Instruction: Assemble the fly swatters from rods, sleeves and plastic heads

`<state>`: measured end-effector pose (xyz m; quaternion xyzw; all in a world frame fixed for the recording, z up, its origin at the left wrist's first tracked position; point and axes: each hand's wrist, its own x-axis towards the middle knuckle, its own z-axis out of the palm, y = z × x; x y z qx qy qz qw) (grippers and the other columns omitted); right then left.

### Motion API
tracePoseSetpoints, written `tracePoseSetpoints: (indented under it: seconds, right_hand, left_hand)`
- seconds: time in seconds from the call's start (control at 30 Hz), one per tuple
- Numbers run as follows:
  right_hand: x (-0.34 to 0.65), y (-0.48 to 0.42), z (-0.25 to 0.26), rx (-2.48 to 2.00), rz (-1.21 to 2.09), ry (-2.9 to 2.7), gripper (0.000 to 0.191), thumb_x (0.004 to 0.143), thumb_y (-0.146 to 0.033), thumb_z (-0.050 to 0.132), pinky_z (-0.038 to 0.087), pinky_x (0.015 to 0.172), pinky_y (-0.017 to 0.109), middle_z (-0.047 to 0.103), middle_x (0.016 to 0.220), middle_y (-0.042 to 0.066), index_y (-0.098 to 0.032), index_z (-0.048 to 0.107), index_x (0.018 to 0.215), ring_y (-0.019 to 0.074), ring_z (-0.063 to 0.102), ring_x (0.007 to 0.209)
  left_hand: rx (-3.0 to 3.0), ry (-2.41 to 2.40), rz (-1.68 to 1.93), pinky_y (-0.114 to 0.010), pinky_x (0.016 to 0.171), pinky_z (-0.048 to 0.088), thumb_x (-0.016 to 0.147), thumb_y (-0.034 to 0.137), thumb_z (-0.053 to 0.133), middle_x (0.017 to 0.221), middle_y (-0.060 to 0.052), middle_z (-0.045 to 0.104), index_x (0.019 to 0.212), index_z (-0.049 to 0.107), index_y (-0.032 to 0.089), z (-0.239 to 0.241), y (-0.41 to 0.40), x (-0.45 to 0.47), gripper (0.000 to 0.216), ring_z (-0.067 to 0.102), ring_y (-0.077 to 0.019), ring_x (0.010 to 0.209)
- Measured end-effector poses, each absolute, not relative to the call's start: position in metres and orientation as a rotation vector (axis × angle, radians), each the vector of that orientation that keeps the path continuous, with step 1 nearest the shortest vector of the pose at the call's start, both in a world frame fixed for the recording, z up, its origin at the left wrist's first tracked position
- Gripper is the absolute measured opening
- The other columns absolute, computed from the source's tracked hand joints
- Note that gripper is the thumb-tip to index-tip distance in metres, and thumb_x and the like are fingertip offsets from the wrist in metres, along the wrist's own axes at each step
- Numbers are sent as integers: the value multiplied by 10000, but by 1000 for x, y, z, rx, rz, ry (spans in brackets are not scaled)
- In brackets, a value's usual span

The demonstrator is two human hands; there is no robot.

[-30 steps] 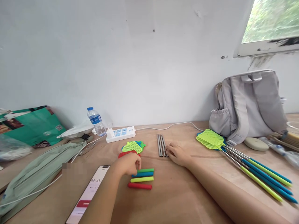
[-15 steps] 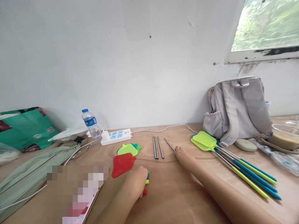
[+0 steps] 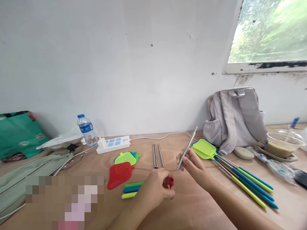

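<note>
Red handle (image 3: 171, 182) and held rod (image 3: 188, 148): both flat on the surface (image 3: 187, 206) a second ago; now picked up, one per hand.
Water bottle (image 3: 87, 131): just left of the power strip (image 3: 114, 144).
Red swatter head (image 3: 120, 175): nearer the viewer than the strip, overlapping the yellow-green head (image 3: 125, 158).
Green handle (image 3: 133, 185), blue handle (image 3: 130, 189), yellow handle (image 3: 129, 195): side by side, in front of the strip, right ends hidden by the forearm.
Left hand (image 3: 157, 187): right of and nearer than the strip, clamped on the red handle; open end shows.
Three loose rods (image 3: 156, 156): right of the strip.
Right hand (image 3: 195, 163): farther right of the strip, fingers closed on the held rod, tilted up, apart from the red handle.
Assembled swatters (image 3: 205, 149): well right of the strip, by the backpack (image 3: 235, 121).
</note>
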<state>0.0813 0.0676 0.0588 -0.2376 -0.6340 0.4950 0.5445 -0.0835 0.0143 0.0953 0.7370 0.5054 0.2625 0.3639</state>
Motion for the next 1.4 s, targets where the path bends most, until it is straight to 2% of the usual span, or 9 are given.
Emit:
tracePoseSetpoints:
  seconds: [0.1,0.23,0.47,0.6,0.67,0.8,0.97,1.13,1.4]
  right_hand:
    - [76,51,69,-489,1173,-1608,126,874,-333,456,423,551,257,555,730,11,-208,438,865,116,511,597]
    - [76,44,67,-639,950,-1911,26,842,-195,454,429,597,256,579,729,14,-196,479,837,122,533,645]
    - [76,40,73,-850,729,-2094,55,774,-150,488,402,575,216,569,688,-15,-201,471,786,106,517,620]
    - [73,36,76,-892,690,-2160,95,719,-106,501,386,548,203,555,663,-21,-198,478,718,105,510,608]
    - [72,35,75,-892,680,-2161,113,696,-83,503,384,546,205,553,664,-19,-194,492,715,107,511,607]
    - [70,36,72,-811,720,-2046,19,790,-189,501,366,515,205,520,598,-41,-196,489,803,93,474,536]
    - [74,35,75,-695,686,-1937,155,884,-343,426,381,545,237,515,663,-14,-200,485,885,104,464,563]
    - [73,35,72,-682,554,-1993,259,900,-313,399,392,583,255,481,687,13,-198,462,677,126,466,628]
    - [55,44,43,-735,600,-2011,250,914,-307,350,412,657,261,517,750,31,-195,443,711,141,493,703]
  left_hand:
    - [1896,1322,652,-202,509,345,525,66,522,597,38,493,621,525,163,91,17,-82,137,469,-108,562]
    - [1977,1274,653,-210,528,330,530,39,479,621,34,480,627,499,167,87,20,-82,162,444,-107,578]
    - [1983,1279,670,-202,505,301,532,34,459,598,42,456,646,496,161,85,21,-79,174,414,-96,559]
    - [1972,1211,707,-199,513,321,518,24,447,632,33,504,726,561,152,84,21,-80,269,442,-103,579]
    - [1961,1202,717,-200,515,328,522,29,448,638,25,524,703,560,148,81,23,-81,244,459,-106,585]
    - [1954,1269,745,-202,474,294,545,61,464,570,43,485,609,485,165,71,26,-84,124,434,-93,530]
    - [2022,1233,782,-201,456,254,539,63,470,533,65,413,552,370,192,65,26,-80,164,392,-78,505]
    - [2055,1287,719,-207,472,268,536,67,476,557,54,432,551,371,193,67,24,-77,165,403,-88,525]
    - [2010,1275,658,-202,469,276,577,84,470,554,55,441,631,462,176,78,23,-81,106,398,-88,516]
